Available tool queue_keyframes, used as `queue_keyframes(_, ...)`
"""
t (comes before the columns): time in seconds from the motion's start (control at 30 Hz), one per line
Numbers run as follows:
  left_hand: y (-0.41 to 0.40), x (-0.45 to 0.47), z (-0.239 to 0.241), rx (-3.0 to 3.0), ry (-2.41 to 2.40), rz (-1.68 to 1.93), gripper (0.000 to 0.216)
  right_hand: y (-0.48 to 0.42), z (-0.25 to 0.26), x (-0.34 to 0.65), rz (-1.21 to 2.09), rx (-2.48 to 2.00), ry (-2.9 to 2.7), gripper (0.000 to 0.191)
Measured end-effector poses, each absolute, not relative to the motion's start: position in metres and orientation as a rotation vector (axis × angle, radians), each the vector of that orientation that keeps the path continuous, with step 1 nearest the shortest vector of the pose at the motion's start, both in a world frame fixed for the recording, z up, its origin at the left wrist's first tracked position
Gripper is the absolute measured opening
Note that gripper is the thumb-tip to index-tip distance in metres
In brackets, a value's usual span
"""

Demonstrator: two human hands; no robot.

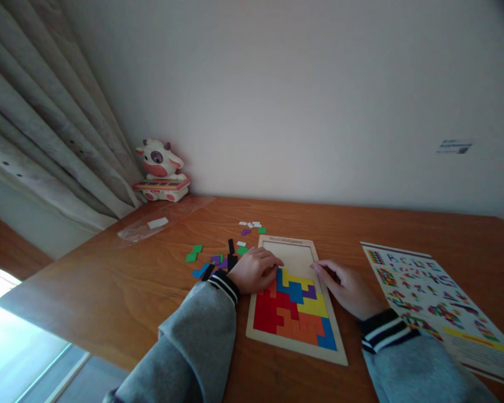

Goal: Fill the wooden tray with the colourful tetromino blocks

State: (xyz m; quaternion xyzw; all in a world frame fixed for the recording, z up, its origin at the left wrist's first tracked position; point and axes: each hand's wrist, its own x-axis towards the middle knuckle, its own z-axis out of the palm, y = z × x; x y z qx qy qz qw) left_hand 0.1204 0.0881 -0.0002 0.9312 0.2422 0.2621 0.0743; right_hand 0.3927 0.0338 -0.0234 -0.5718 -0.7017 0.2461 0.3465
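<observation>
two hands set at the edges of a wooden puzzle tray

a shallow pale wooden puzzle tray [294,256] was seen lying flat on the brown wooden table [109,291], just in front of the person. its near half was filled with flat red, orange, yellow, blue and purple fitted blocks [296,308], while the far half was left bare.

the left hand [254,271] was brought in from a grey sleeve with a striped cuff. it was laid palm down over the tray's left rim, knuckles raised and fingers curled towards the top edge of the fitted blocks. whether a block was pinched under those fingers could not be told.

the right hand [346,288] was rested against the tray's right rim. its fingers were stretched out loosely and held together, with the tips pointed at the far corner. nothing was gripped in it.

loose blocks in green, purple, black and blue [212,260] were scattered on the table just left of the left hand. a colourful printed pattern sheet [437,302] was spread to the right of the tray. a white and pink cow toy [162,168] was stood in the far corner.
</observation>
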Motion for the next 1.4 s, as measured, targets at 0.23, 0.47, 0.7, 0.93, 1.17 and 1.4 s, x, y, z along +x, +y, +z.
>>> queue_keyframes(0.23,0.085,0.120,0.000,2.730,0.952,0.936,0.020,0.033,-0.023,0.393,0.666,-1.515,-1.730,0.043)
queue_keyframes(0.47,0.086,0.080,0.007,2.678,1.299,1.035,0.024,0.035,-0.033,0.402,0.687,-1.625,-1.613,0.048)
queue_keyframes(0.7,0.048,0.001,0.006,2.653,1.572,0.918,0.028,0.034,-0.035,0.405,0.736,-1.573,-1.588,0.050)
queue_keyframes(0.93,0.020,-0.047,-0.006,2.553,1.635,0.709,0.034,0.031,-0.036,0.406,0.838,-1.544,-1.501,0.052)
queue_keyframes(1.17,0.022,-0.050,-0.010,2.499,1.685,0.805,0.035,0.027,-0.030,0.403,0.819,-1.526,-1.492,0.050)
queue_keyframes(1.4,0.025,-0.055,-0.012,2.410,1.855,0.819,0.037,0.012,-0.016,0.398,0.716,-1.591,-1.483,0.054)
